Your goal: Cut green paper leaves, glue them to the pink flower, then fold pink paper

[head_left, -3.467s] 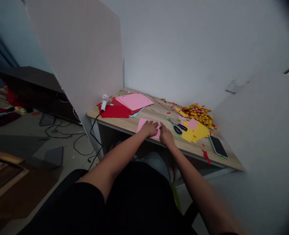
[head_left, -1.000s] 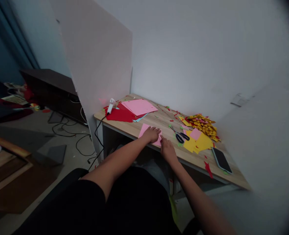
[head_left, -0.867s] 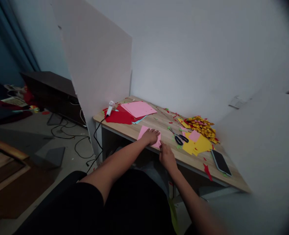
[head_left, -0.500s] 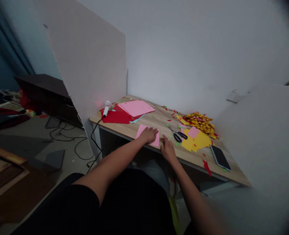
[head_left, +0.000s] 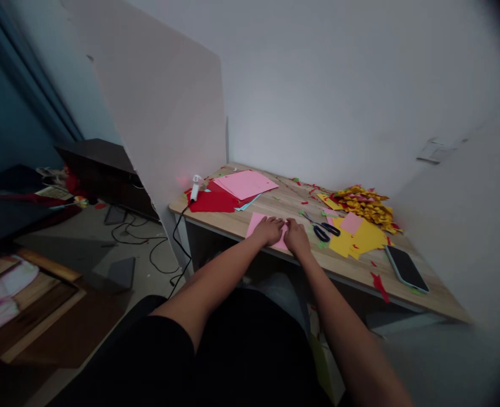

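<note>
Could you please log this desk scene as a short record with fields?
left hand: laid over a pink sheet
right hand: at that sheet's right side, close to the left hand
scissors: on the desk, right of the hands
phone: near the desk's right end
further left: white corded device, red paper, pink stack

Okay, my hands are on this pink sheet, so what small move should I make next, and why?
I'd probably press your right hand gently down on the pink sheet. Its fingers are at the sheet's right side, while your left hand lies across the middle and could steady it against the desk.
</note>
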Available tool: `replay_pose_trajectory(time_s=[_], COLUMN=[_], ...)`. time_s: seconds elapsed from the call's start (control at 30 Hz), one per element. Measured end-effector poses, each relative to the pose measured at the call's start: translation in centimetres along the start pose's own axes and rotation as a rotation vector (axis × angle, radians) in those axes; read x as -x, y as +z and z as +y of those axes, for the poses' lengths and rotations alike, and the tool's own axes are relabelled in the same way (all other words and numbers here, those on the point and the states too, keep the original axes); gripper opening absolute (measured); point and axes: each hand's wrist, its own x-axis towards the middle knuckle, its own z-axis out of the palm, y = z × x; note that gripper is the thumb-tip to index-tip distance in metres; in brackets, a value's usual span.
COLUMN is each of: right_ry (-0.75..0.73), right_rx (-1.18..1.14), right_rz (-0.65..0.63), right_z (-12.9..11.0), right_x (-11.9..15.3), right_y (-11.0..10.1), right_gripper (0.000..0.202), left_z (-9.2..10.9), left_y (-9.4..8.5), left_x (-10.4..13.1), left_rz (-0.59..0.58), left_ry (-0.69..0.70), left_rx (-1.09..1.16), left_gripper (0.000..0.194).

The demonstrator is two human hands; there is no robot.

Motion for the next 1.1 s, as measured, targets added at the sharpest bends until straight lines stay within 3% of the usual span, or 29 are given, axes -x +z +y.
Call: replay_pose_trajectory(time_s=[0.57, 0.73, 0.87, 1.1], right_ry=[0.049, 0.049, 0.030, -0.083], right_rx=[-0.153, -0.200, -0.208, -0.097], right_rz=[0.169, 0.183, 0.147, 0.040], right_z=[-1.7, -1.0, 0.0, 0.0], right_x=[6.7, 8.8, 7.5, 1.5], right_y=[-0.7, -0.9, -1.5, -0.8], right_gripper=[0.046, 0.042, 0.040, 0.054], left_z=[0.2, 0.2, 0.4, 0.9], left_y=[-0.8, -0.8, -1.0, -0.8], left_x=[0.4, 0.5, 0.9, 1.5], left_rz=[0.010, 0.011, 0.009, -0.036], left_ry=[-0.008, -0.017, -0.039, -0.087], left_rx=[0.007, 0.014, 0.009, -0.011], left_gripper=[0.049, 0.050, 0.050, 0.052])
